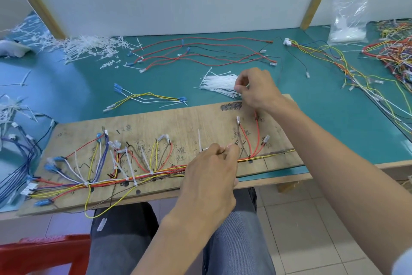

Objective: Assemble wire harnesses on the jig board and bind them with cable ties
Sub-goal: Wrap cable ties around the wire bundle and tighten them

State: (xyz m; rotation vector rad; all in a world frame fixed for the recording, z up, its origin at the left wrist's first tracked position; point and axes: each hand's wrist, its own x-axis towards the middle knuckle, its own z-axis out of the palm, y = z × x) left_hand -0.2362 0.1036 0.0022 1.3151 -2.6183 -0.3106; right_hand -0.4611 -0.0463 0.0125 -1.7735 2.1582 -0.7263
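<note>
Reaching past the far edge of the jig board (156, 123), the right hand (256, 89) had its fingers curled at the near end of a loose bundle of white cable ties (219, 84) on the green worktop (334, 118), pinching at the ties' heads; how many it gripped could not be told. The left hand (209, 174) rested over the middle of the board, thumb and forefinger pressed together on the wire harness (138, 180) where the bundled red, yellow and brown wires ran along the board's near side. A white tie (199, 141) stood upright just beside its fingertips. Further left, several ties already bound the harness, their tails sticking up, and branch wires fanned out toward blue and clear terminals. The board lay tilted across the worktop's front edge above the person's lap. Beyond it lay loose red and black wires (200, 51), a small yellow and white harness (147, 98), a heap of cut tie tails (89, 49), and a clear plastic bag (350, 18) against the wall.
</note>
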